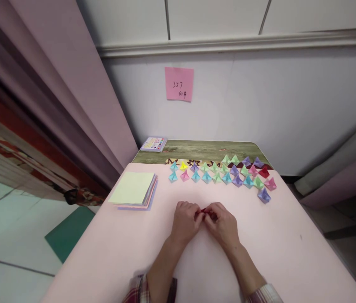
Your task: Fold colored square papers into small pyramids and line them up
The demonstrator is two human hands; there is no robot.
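Note:
Between the fingertips of both hands is a small dark red folded paper (203, 211), mostly covered by the fingers. My left hand (186, 221) pinches its left side, and my right hand (222, 223) pinches the right side. The hands nearly touch, low over the pink table cover (102, 261). Beyond them stand rows of small folded paper shapes, among them a yellow one (183, 166), a red one (264, 172) and a purple one (264, 195) set apart at the near right. A stack of square paper sheets (133, 188), pale yellow on top, lies to the left.
A printed packet (154, 144) rests at the table's far left corner on the green wood-patterned strip (203, 147). On the wall behind hangs a pink note (179, 84) with handwriting. A purple curtain (80, 75) hangs left; a green mat (69, 231) lies on the floor.

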